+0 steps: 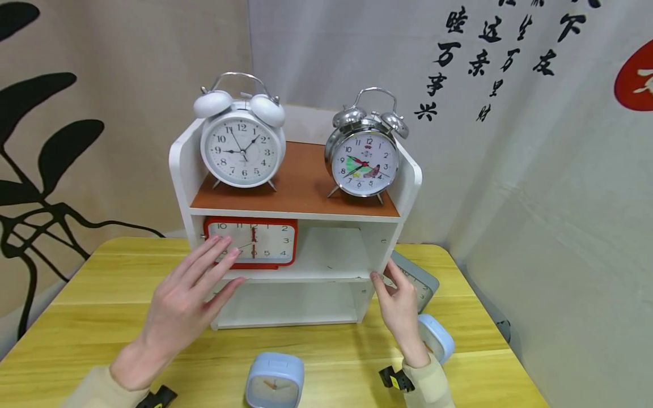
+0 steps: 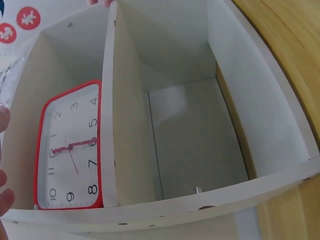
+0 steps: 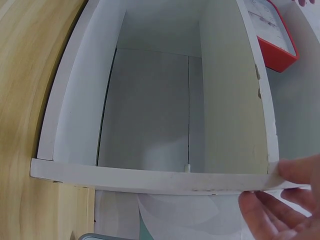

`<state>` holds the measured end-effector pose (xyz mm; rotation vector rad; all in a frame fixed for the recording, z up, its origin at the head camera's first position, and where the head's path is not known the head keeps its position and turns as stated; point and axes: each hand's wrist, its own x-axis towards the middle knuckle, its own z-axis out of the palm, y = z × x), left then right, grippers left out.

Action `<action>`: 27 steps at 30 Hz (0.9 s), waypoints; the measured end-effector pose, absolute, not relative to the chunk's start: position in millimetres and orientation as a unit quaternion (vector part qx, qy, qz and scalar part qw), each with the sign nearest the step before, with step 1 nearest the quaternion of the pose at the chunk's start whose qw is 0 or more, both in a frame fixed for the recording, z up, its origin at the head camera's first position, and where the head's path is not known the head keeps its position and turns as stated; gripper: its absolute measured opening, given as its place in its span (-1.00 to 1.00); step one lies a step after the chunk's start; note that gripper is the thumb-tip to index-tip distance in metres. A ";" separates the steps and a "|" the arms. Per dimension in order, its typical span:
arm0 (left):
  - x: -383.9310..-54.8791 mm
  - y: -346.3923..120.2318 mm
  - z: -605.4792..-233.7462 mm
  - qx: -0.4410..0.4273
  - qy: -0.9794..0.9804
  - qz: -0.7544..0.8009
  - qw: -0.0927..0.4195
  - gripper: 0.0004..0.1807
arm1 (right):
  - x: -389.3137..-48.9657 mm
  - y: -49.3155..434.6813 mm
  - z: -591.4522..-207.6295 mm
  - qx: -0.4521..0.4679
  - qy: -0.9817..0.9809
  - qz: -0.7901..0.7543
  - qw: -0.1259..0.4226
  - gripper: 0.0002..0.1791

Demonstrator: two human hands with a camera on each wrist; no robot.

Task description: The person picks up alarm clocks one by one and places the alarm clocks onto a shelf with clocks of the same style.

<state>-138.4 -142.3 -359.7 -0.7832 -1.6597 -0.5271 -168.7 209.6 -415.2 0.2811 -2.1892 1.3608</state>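
Our hands at the white shelf [image 1: 331,249]
Our left hand [image 1: 179,305], fingers straight and holding nothing, is before the red clock [image 1: 271,245], standing left in the shelf's middle level; our right hand [image 1: 399,310] pinches the shelf's right side between thumb and fingers.

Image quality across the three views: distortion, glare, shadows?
Head: fairly even light, soft shadows under the white clock and silver clock, dials readable. Left wrist: wide-angle bowing along the shelf, pale sheen on its back panel, red clock slightly soft but legible. Right wrist: similar bowing, brighter patch low on the back panel, red clock cropped at the top.
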 end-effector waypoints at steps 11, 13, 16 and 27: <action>-133.0 -145.6 -366.6 -0.312 -0.705 -0.244 0.589 -0.46 | -167.6 208.9 -415.2 0.103 -0.823 0.485 0.278 -0.45; -132.3 -145.1 -367.3 -0.308 -0.698 -0.254 0.595 -0.48 | -166.9 208.7 -414.2 0.103 -0.825 0.483 0.277 -0.44; -131.3 -143.9 -368.3 -0.300 -0.680 -0.274 0.610 -0.52 | -165.9 208.5 -412.4 0.098 -0.825 0.482 0.278 -0.39; -124.4 -143.8 -380.8 -0.235 -0.669 -0.332 0.622 -0.47 | -163.1 210.7 -406.2 0.088 -0.822 0.475 0.302 -0.30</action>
